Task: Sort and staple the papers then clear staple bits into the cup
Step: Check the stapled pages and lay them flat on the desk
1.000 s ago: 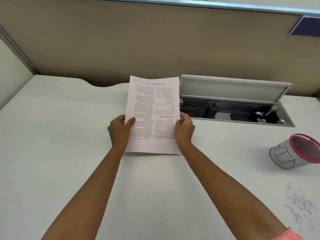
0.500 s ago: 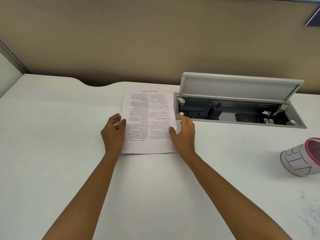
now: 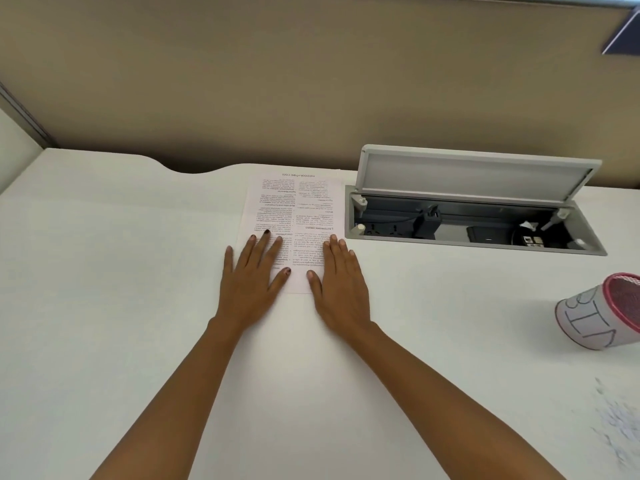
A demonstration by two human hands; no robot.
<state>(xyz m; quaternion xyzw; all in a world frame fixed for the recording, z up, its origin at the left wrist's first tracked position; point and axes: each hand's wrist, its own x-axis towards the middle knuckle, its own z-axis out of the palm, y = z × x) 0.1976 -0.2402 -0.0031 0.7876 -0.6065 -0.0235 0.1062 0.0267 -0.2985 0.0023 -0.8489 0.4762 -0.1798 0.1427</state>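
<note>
On the near half of the papers (image 3: 298, 206), the fingers (image 3: 258, 245) of the left hand (image 3: 251, 282) are lying straight and spread out, pressing flat on the page. The little finger is lying off the page, on the white surface (image 3: 104, 271). The right hand (image 3: 341, 282) is lying flat too, with its fingers straight and close together, pressing on the right edge of the page. Both hands are open, palms down, and are gripping nothing. The two thumbs are pointing toward each other across the near part of the page. The heels of the hands are resting on the surface, just past the near edge of the page.

The papers are lying flat in the middle of the surface, reaching toward its far edge, with the print upside down. Just to their right, a grey box (image 3: 478, 230) is sitting sunk into the surface, with its lid (image 3: 474, 174) standing open and black plugs inside. Far to the right, the cup (image 3: 595, 313) is lying tipped, showing its pink rim. Nearer than the cup, the staple bits (image 3: 620, 424) are lying scattered and blurry, well apart from the hands. A tan wall (image 3: 311, 81) is standing behind the surface.
</note>
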